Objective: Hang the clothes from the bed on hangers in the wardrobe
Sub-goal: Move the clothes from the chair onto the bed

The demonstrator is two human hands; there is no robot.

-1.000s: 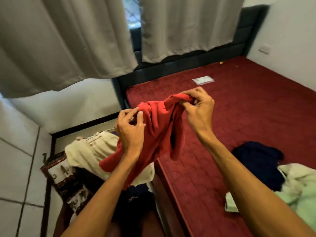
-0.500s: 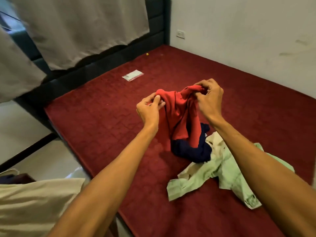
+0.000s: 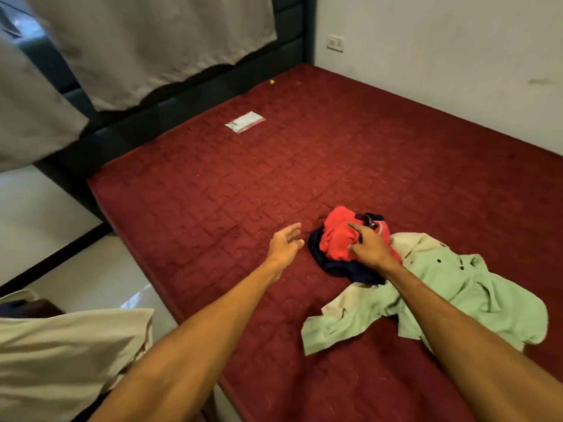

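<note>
one red garment (image 3: 336,240) covers a navy garment (image 3: 338,269), beside a green shirt (image 3: 457,287).

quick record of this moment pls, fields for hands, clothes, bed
left hand: open, over the bed, holding nothing
right hand: on the red garment, grip unclear
red garment: bunched on top of the navy garment
green shirt: spread out beside them, on the bed
also on bed: small plastic packet near the headboard

Grey curtains (image 3: 152,50) hang across the upper left of the frame, and a white wall socket (image 3: 335,43) sits at upper right. A flat packet (image 3: 245,122), perhaps clear plastic, lies above centre. Cream cloth (image 3: 61,345) fills the lower left.
</note>
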